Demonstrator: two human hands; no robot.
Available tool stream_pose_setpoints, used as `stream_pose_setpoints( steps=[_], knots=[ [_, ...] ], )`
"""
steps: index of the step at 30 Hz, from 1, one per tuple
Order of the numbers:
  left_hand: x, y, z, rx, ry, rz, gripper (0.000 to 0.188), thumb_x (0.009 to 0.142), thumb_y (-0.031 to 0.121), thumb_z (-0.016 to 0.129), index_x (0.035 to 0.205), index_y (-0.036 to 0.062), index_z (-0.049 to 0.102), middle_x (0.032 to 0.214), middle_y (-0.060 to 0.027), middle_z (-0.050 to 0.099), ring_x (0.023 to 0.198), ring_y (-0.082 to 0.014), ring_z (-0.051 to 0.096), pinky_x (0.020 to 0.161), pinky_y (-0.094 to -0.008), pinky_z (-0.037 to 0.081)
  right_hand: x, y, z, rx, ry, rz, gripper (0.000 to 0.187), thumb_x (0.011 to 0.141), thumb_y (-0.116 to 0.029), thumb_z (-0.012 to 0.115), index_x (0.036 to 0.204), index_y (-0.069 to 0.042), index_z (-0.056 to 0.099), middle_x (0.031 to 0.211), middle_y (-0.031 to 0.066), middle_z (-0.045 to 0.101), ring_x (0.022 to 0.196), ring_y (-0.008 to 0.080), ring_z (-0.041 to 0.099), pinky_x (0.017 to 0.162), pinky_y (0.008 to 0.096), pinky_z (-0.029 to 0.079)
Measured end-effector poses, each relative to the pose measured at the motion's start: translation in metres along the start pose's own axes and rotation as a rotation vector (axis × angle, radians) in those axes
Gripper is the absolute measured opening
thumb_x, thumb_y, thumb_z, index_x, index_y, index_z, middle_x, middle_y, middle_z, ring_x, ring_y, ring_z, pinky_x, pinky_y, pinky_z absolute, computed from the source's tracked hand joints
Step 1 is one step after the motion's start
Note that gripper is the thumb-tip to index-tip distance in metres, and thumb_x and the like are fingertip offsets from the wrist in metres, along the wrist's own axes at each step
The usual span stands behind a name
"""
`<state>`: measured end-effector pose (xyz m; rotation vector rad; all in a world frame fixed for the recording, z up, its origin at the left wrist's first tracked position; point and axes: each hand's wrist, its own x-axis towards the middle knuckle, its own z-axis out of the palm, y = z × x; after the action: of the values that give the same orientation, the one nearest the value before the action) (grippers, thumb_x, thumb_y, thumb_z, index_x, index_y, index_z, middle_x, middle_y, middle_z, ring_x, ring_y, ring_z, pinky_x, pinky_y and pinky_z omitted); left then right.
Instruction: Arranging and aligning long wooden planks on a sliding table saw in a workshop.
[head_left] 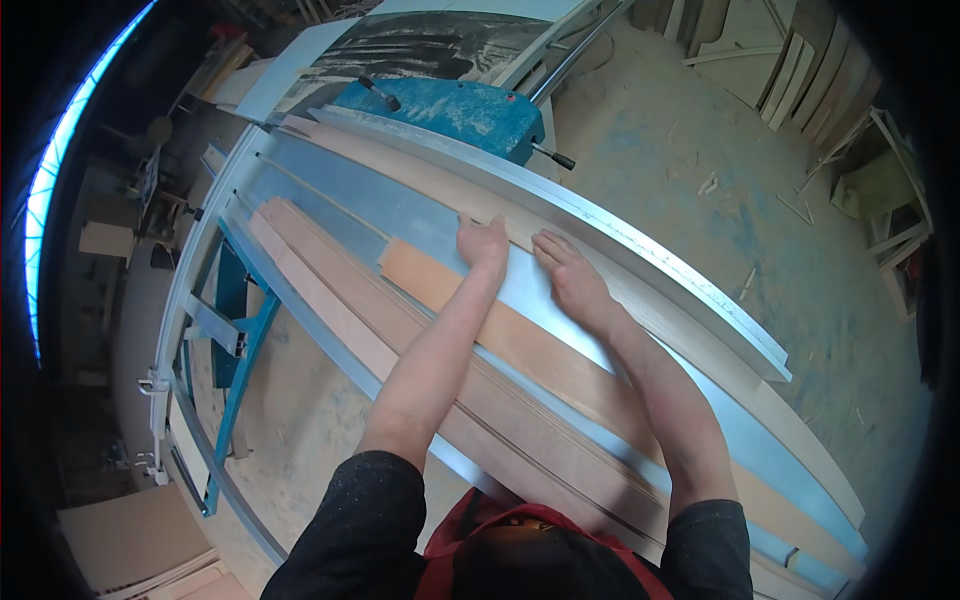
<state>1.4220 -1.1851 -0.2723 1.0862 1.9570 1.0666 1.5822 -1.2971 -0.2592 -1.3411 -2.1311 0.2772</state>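
A long pale wooden board (640, 292) lies on the metal saw table (425, 213), along a silvery fence (640, 238). My left hand (483, 244) is at its near edge, fingers curled against the wood and closed on that edge. Just to the right, my right hand (572, 278) rests with its fingers stretched out over the same board. Under my forearms lies an orange-brown wooden strip (540, 368). Nearer to me, several long wooden strips (345, 290) lie side by side, partly covered by my left arm.
Beyond the fence sits a dusty teal machine housing (450, 112) with black-knobbed levers. A teal support leg (243, 375) stands at the left under a pale metal frame. Wood offcuts (795, 80) lean at the far right, and scraps lie on the dusty floor (690, 165).
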Motion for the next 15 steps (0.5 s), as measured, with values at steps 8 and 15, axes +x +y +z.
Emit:
stream_pose_setpoints(
  steps=[8, 15],
  knots=[
    [0.040, 0.013, -0.019, 0.029, 0.007, 0.046, 0.049, 0.078, 0.017, 0.076, 0.120, -0.0036, 0.059, 0.104, -0.0266, 0.070, 0.100, -0.0410, 0.068, 0.088, -0.0441, 0.053, 0.044, -0.003, 0.019, -0.010, 0.070, -0.060, 0.050, 0.080, 0.008, 0.050, 0.129, 0.006, 0.059, 0.142, 0.0187, 0.054, 0.138, 0.0347, 0.045, 0.116, 0.0401, 0.037],
    [0.080, -0.009, -0.012, 0.086, -0.024, 0.001, 0.043, 0.080, 0.019, 0.077, 0.114, -0.0024, 0.062, 0.106, -0.0255, 0.070, 0.101, -0.0399, 0.068, 0.087, -0.0442, 0.053, 0.037, 0.003, 0.024, -0.002, 0.067, -0.064, 0.045, 0.083, 0.006, 0.051, 0.127, 0.005, 0.059, 0.139, 0.0194, 0.056, 0.135, 0.0354, 0.048, 0.114, 0.0415, 0.040]
  ],
)
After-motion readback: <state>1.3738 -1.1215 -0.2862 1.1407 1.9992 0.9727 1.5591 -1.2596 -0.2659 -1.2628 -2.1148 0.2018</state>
